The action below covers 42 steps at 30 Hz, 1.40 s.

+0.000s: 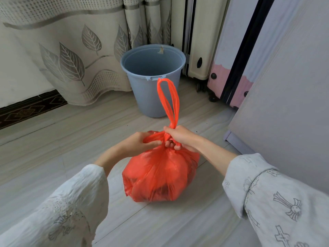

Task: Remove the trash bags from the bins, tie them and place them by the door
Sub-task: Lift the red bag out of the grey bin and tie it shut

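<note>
While the red trash bag [160,175] rests on the floor before the emptied bin [153,79], its gathered neck is clenched by left hand [137,143] and right hand [179,138]; soft, light, best lifted by the loop [169,100].

Floor [53,139] open left; bin [153,82], suitcases [213,50] ahead; cabinet [293,86] blocks right.

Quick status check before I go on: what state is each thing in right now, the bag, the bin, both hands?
Trash bag: out of the bin, full, sitting on the floor, neck gathered, handle loop sticking up.
Bin: upright, no liner, looks empty.
Left hand: grips the gathered plastic at the bag's neck.
Right hand: grips the base of the handle loop.
Suitcases: upright, closed, beside the bin.
Curtain: drawn, hanging to the floor.
</note>
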Available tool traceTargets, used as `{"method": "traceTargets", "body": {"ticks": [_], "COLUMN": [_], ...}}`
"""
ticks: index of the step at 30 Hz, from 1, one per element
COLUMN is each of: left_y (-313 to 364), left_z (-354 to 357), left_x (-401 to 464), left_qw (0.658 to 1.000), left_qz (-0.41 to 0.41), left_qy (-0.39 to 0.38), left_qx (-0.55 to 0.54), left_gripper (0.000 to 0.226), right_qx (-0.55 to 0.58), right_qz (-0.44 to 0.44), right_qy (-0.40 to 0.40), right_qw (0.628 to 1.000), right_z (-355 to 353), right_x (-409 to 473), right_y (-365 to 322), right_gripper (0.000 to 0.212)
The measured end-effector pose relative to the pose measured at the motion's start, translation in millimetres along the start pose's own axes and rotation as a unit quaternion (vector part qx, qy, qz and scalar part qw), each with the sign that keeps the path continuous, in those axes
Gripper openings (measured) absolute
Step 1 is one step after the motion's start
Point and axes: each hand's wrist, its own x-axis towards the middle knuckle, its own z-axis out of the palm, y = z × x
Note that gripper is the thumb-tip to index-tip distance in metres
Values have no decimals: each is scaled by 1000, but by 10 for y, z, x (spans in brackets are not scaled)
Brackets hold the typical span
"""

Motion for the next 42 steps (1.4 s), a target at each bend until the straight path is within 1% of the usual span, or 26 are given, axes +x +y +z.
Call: {"method": "traceTargets", "body": {"ticks": [2,4,5,6,8,10,12,14,16,18,20,23,24,25,26,27,29,30,31,32,33,36,40,42], "left_y": [42,58,63,81,124,175,239,331,438,524,581,616,608,574,524,443,255,165,105,84,78,109,128,119], "left_z": [-24,-72,-107,-152,-246,-301,-313,-282,-198,-65,51,53,27,4,-9,-1,42,64,88,112,135,208,283,305], "left_x": [0,17,26,29,34,16,-12,-42,-64,-63,-47,-47,-61,-64,-61,-31,60,107,135,144,142,117,123,129], "left_qw": [1000,999,1000,997,982,975,974,980,988,992,990,974,969,969,974,985,999,996,992,989,989,990,985,983], "left_qz": [3,-9,-26,-42,-44,-23,-12,-4,12,42,63,27,2,-21,-36,-37,-1,22,36,45,53,69,84,90], "left_qy": [-7,-11,-9,-8,-8,-8,-3,-6,-32,-72,-121,-213,-232,-233,-211,-159,1,75,120,139,140,120,148,158], "left_qx": [29,32,-3,-69,-183,-222,-226,-198,-149,-96,-22,75,84,83,73,58,39,34,25,14,9,10,25,20], "left_gripper": [25,35,39,41,43,44,49,56,51,41,42,42,43,43,43,43,35,26,16,10,9,15,19,17], "right_qx": [-5,-10,-9,-7,-35,-92,-105,-108,-74,-1,55,91,101,104,103,96,71,59,52,52,58,81,87,95], "right_qz": [6,10,11,7,-23,-49,-54,-37,-13,-9,-26,-50,-50,-48,-47,-50,-66,-76,-84,-89,-92,-106,-130,-129], "right_qy": [-2,-13,-15,-12,9,31,35,67,70,44,7,-18,-24,-30,-40,-54,-82,-95,-109,-119,-124,-126,-125,-127], "right_qw": [1000,1000,1000,1000,999,994,992,991,995,999,998,994,993,993,993,993,992,991,989,988,986,983,980,979], "right_z": [-27,-68,-89,-109,-129,-141,-166,-228,-283,-328,-406,-517,-543,-566,-580,-585,-574,-562,-550,-539,-527,-494,-474,-479], "right_x": [0,24,29,47,59,84,108,177,166,97,68,-9,-33,-51,-74,-94,-132,-149,-163,-176,-185,-205,-233,-245], "right_y": [15,68,89,112,128,148,183,218,192,126,104,101,98,97,90,84,72,65,59,53,45,14,-21,-24], "right_gripper": [37,35,35,34,35,44,49,54,46,35,38,38,36,34,33,32,32,32,32,31,29,28,30,30]}}
